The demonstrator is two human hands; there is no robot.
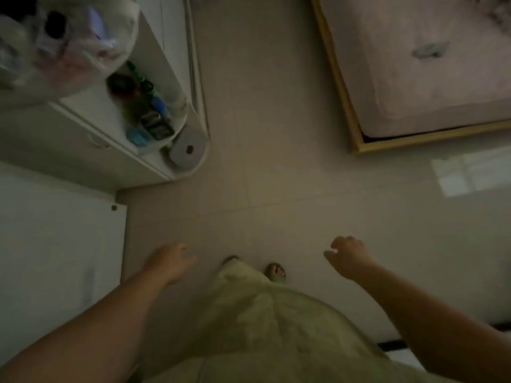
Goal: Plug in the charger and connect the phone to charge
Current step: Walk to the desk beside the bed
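I look straight down at a dim tiled floor [276, 175]. My left hand [168, 262] hangs at the lower left with its fingers apart and nothing in it. My right hand [347, 257] is at the lower right, fingers loosely curled, also holding nothing. No charger, phone or socket shows in this blurred view. My feet [275, 272] stand between the two hands.
A white shelf unit [154, 161] at the left carries small bottles and boxes [146, 117] and a grey round-holed object [189, 149]. A plastic bag [69, 40] sits at the top left. A wood-framed bed [356, 134] fills the top right. A white panel [55, 244] stands at the left.
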